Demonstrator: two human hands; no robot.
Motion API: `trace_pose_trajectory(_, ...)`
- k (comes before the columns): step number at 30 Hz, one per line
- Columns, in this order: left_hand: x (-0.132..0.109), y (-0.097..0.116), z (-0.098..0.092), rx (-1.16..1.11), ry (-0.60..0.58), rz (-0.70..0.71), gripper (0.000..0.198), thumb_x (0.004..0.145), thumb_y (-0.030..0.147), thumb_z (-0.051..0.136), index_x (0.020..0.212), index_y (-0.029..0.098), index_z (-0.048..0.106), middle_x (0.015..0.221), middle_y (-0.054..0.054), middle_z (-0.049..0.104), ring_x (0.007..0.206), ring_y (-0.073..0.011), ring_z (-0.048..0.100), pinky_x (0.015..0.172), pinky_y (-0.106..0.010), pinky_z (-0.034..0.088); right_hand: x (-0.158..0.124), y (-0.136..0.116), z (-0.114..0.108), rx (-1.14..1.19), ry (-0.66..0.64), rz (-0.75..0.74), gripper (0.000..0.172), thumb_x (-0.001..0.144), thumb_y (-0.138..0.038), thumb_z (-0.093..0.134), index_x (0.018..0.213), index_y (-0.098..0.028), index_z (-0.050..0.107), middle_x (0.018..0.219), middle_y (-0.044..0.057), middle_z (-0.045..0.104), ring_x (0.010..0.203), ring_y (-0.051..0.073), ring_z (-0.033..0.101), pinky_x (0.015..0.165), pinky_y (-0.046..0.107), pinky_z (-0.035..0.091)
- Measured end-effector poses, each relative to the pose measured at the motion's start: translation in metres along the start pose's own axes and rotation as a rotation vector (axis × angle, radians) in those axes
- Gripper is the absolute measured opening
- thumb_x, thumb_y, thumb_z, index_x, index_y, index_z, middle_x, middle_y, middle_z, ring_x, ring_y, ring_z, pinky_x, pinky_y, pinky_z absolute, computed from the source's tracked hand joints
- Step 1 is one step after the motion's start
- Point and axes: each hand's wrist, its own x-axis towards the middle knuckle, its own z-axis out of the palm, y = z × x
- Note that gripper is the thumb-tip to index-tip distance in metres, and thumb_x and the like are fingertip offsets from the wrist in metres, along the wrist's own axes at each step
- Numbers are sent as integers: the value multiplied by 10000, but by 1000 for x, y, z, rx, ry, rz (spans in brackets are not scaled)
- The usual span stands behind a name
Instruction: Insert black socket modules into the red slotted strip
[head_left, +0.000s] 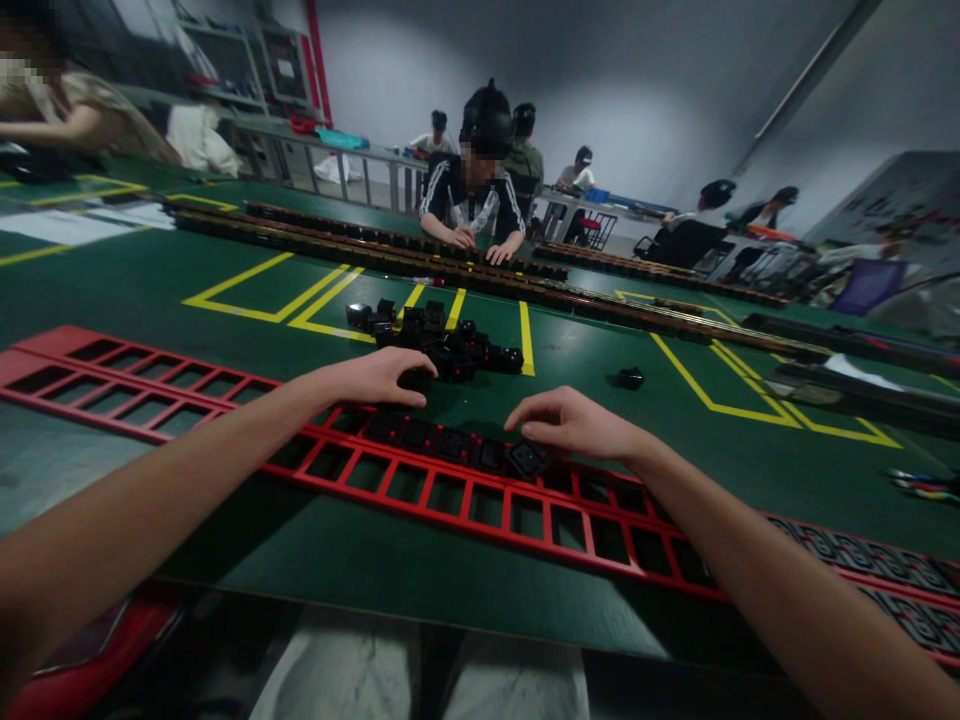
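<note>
A long red tray (465, 505) with two rows of square cells lies across the green table in front of me. Several small black parts (439, 442) sit in cells of its far row. My left hand (375, 377) hovers just beyond the tray, fingers curled round a small black part (415, 380). My right hand (570, 420) rests over the tray, fingertips pressed on a tilted black part (527, 459) at the end of the filled cells. A loose heap of black parts (439, 338) lies on the table behind my hands.
One stray black part (628, 378) lies to the right of the heap. Yellow floor-style lines (285, 300) mark the green table. Dark filled trays (420, 255) run along the far side, where a person in a black jacket (474, 195) works. Other people sit further back.
</note>
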Motion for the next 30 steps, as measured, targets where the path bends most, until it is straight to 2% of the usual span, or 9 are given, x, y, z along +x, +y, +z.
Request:
trace_pose_trajectory(3,0,0,0,2,-3,5,508,830,439,668,1252,165,595,1263,-101,629,1140,-235,594,988,-322,436,0,0,1,62,-32,82,214,842,-297,553,928,-155,688,652,-23,587,480,96,469,466,233,362)
trace_pose_trajectory(6,0,-1,0,0,2,11,508,832,438,669,1255,166,596,1261,-101,629,1140,-234,593,990,-320,433,0,-1,0,38,-30,64,143,790,-219,546,838,-152,663,639,-27,570,498,91,478,476,222,368)
trace_pose_trajectory(8,-1,-1,0,-5,6,10,498,832,436,670,1250,175,601,1260,-95,632,1139,-232,597,985,-316,436,1,0,0,41,-48,71,111,798,-231,550,803,-157,632,633,-34,548,505,92,478,472,219,371)
trace_pose_trajectory(13,0,-1,0,-3,6,13,489,829,430,676,1246,183,606,1262,-85,638,1143,-229,600,978,-303,441,1,3,1,80,-87,131,258,850,-412,603,759,-177,551,598,-51,502,469,93,464,413,213,357)
trace_pose_trajectory(16,0,-2,1,11,2,19,492,837,438,669,1249,177,603,1261,-87,638,1143,-224,600,982,-292,435,1,6,1,99,-92,142,303,861,-455,604,753,-181,535,562,-59,491,444,93,462,397,211,356)
trace_pose_trajectory(26,0,-1,1,7,-4,11,505,831,435,663,1258,170,604,1267,-92,634,1144,-228,601,984,-302,438,2,10,0,81,-137,111,279,845,-415,615,725,-180,522,586,-43,537,478,100,482,430,217,370)
trace_pose_trajectory(30,0,0,0,9,-8,9,515,834,447,658,1258,162,597,1263,-97,631,1143,-230,595,986,-306,437,2,10,0,30,-131,60,272,830,-384,623,696,-181,502,581,-55,484,511,91,438,476,218,329)
